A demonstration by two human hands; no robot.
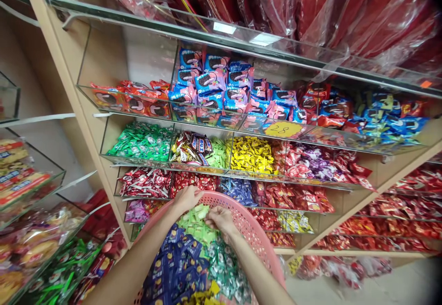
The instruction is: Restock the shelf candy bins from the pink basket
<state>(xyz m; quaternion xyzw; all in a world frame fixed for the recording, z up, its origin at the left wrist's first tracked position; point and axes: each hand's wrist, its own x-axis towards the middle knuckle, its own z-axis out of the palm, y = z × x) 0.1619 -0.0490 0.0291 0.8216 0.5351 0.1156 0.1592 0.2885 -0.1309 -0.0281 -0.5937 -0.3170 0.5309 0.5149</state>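
Observation:
A round pink plastic basket (255,222) with a perforated wall is in front of me, below the shelves. Wrapped candies lie in it by colour: light green (198,224), dark blue (177,261), dark green (226,268) and some yellow (203,296). My left hand (187,200) is closed at the far rim of the basket, its fingertips partly hidden. Inside the basket, my right hand (220,218) is over the light green candies with its fingers curled together. Whatever those fingers hold is too small to make out.
Glass shelves ahead carry green candies (145,141), yellow candies (252,155) and blue-pink cookie packs (210,81). A yellow price tag (283,129) marks one shelf edge. Plastic-wrapped red items (269,1) fill the top shelf. Bagged goods (345,270) lie at lower right.

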